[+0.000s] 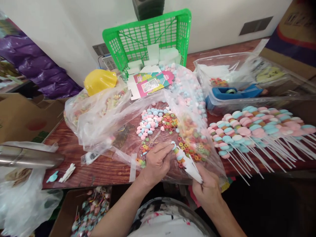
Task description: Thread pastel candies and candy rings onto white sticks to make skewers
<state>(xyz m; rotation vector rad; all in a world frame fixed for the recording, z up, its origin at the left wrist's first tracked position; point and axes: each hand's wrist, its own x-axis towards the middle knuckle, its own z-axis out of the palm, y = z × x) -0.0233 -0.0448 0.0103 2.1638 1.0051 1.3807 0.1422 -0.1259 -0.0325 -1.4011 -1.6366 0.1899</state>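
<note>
My left hand [158, 161] is closed, its fingertips pinching a light-blue candy [173, 144] at the upper end of a candy skewer [180, 154]. In my right hand [208, 186] is a bundle of white sticks [194, 169], held slanting up to the left. Pink, blue and ring-shaped candies are threaded at the top of the skewer. Beyond my hands lie loose pink, blue and white candies [148, 123] and colourful ring candies [170, 121] on clear plastic. More ring candies [195, 146] lie just past the sticks.
Finished-looking candy skewers [247, 130] are piled at the right. Behind them stands a clear tub [222, 59] with a blue tape dispenser [234, 92]. A green basket [148, 29], a yellow bowl-shaped thing [100, 81] and a candy bag [98, 112] stand farther back. A metal flask [29, 156] lies left.
</note>
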